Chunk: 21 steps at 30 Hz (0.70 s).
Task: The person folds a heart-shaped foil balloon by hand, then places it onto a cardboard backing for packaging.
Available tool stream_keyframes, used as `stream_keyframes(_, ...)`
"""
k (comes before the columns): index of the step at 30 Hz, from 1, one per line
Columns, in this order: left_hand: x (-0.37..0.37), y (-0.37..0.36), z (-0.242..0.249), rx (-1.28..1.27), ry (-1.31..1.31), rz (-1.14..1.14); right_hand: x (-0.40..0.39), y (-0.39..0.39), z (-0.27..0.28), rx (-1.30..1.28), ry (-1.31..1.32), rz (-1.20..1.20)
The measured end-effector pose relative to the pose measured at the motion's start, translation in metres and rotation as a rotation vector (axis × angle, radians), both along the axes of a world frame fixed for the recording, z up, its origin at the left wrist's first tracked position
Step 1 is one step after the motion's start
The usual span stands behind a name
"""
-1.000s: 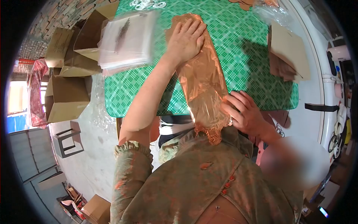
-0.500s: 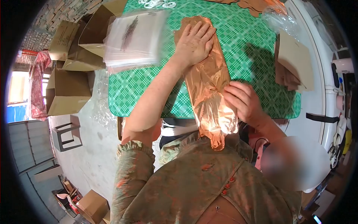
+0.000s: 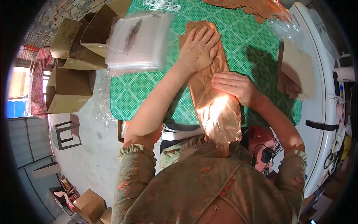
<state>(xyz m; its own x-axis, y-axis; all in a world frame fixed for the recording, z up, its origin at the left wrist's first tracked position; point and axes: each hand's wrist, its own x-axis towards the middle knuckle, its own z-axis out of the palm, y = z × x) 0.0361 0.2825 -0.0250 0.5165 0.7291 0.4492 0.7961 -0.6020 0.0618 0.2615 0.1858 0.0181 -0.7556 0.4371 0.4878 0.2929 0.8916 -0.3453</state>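
A long brown piece wrapped in a clear plastic sleeve (image 3: 218, 112) lies lengthwise on the green checked tablecloth (image 3: 149, 89), its near end hanging over the table edge toward my body. My left hand (image 3: 197, 48) presses flat on its far end, fingers spread. Across the sleeve's middle lies my right hand (image 3: 233, 86), palm down and fingers straight, pointing left. Neither hand curls around anything.
A stack of clear plastic bags (image 3: 138, 39) sits at the table's left. Brown card pieces (image 3: 296, 67) lie at the right, more brown cutouts (image 3: 257, 6) and white loops (image 3: 162, 4) at the far edge. Open cardboard boxes (image 3: 67, 89) and a stool (image 3: 65, 130) stand on the floor to the left.
My right hand left the sleeve's near end, where it was gripping, and slid up to lie flat on the middle. My left hand stayed pressed on the far end.
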Motion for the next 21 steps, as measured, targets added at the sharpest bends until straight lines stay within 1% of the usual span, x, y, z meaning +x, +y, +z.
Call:
stream_keyframes(4, -0.001, -0.002, 0.001, 0.016, -0.01, -0.007, -0.003, 0.007, 0.012, -0.197, 0.006, -0.029)
stream_keyframes(7, -0.001, -0.003, 0.002, 0.036, -0.004, -0.013, -0.001, 0.021, 0.032, -0.493, -0.139, -0.056)
stream_keyframes(11, -0.002, -0.004, 0.004, 0.033, -0.001, -0.026, -0.004, 0.047, 0.024, -0.927, -0.139, -0.374)
stream_keyframes(13, -0.008, -0.006, 0.012, -0.044, 0.094, -0.042, -0.007, 0.065, 0.017, -1.044, -0.045, -0.367)
stream_keyframes(15, -0.014, -0.004, 0.021, -0.12, 0.19, -0.057, -0.009, 0.08, 0.02, -1.186, 0.007, -0.282)
stream_keyframes(16, -0.012, 0.014, -0.023, -0.563, -0.479, -0.293, -0.007, 0.089, 0.014, -1.199, -0.093, -0.367)
stream_keyframes(17, -0.011, 0.032, -0.067, -0.936, -1.181, -0.561, -0.01, 0.089, 0.018, -1.22, -0.07, -0.36)
stream_keyframes(18, -0.008, 0.028, -0.065, -1.146, -1.458, -0.662, -0.013, 0.088, 0.025, -1.242, -0.048, -0.353)
stream_keyframes(20, -0.008, 0.024, -0.062, -1.298, -1.554, -0.609, -0.013, 0.09, 0.022, -1.256, -0.037, -0.317)
stream_keyframes(21, -0.009, 0.023, -0.042, -1.233, -1.369, -0.466, -0.014, 0.091, 0.019, -1.263, -0.029, -0.328)
